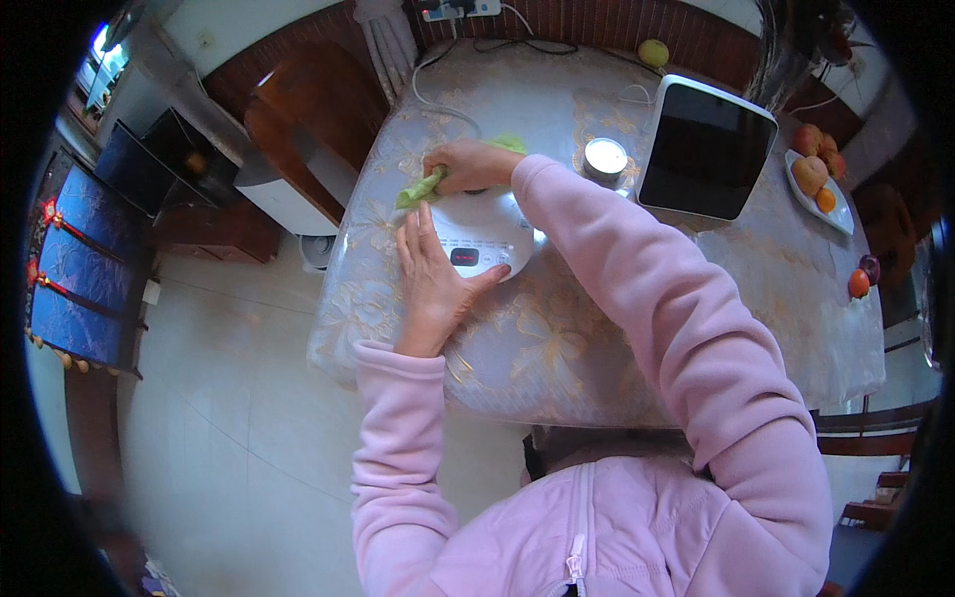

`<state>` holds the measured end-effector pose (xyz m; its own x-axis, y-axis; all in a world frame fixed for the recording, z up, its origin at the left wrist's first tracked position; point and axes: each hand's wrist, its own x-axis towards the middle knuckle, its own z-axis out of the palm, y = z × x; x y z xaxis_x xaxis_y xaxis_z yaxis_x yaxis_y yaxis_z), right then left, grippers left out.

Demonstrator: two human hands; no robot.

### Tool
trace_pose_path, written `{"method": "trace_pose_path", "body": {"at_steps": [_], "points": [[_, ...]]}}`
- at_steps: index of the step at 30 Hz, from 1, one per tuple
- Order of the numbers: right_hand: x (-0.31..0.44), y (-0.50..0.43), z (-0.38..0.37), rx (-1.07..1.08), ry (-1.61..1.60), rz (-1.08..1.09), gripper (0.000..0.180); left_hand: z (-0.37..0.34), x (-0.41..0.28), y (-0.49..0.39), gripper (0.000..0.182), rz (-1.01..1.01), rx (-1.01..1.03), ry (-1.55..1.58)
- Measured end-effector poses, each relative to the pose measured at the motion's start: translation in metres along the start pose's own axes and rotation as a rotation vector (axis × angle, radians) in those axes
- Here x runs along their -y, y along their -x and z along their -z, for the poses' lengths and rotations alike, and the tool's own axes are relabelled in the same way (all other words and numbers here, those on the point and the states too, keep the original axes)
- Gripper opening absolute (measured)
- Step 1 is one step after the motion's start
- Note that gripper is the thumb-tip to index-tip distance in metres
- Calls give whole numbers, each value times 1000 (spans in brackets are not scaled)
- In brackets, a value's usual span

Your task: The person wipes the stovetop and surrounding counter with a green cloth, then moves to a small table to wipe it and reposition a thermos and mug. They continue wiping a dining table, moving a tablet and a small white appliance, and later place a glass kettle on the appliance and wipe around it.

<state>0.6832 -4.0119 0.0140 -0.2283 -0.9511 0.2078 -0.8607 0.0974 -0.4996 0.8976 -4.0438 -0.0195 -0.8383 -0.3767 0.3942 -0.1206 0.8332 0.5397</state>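
Observation:
A round white appliance (470, 224), apparently a rice cooker, stands on the table, with a small lit red display (464, 257) and printed buttons on its top. My left hand (433, 276) lies against its left and front rim, thumb and fingers spread apart. The thumb rests at the front edge beside the buttons. Over the back of the lid, my right hand (470, 166) grips a light green cloth (419, 192). Part of that cloth also shows behind the hand. The right hand and forearm hide some of the lid's back.
The table has a patterned cover (552, 351). Rightward are a white-topped round tin (605, 158), a dark-screened device (707, 149), a fruit plate (843, 213) and a loose orange-red fruit (858, 283). A cable (448, 108) runs behind the appliance. A wooden chair (298, 134) stands left.

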Motion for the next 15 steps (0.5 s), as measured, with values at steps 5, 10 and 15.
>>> {"method": "trace_pose_path", "body": {"at_steps": [5,10,15], "points": [[-11,27,11,-231,-93,-290,30,0,3,0,124,0,2,-15],[0,85,23,-260,69,-274,26,0,9,0,109,-11,33,-15],[57,185,54,-244,-486,-451,28,2,14,-3,82,59,17,248]]}}
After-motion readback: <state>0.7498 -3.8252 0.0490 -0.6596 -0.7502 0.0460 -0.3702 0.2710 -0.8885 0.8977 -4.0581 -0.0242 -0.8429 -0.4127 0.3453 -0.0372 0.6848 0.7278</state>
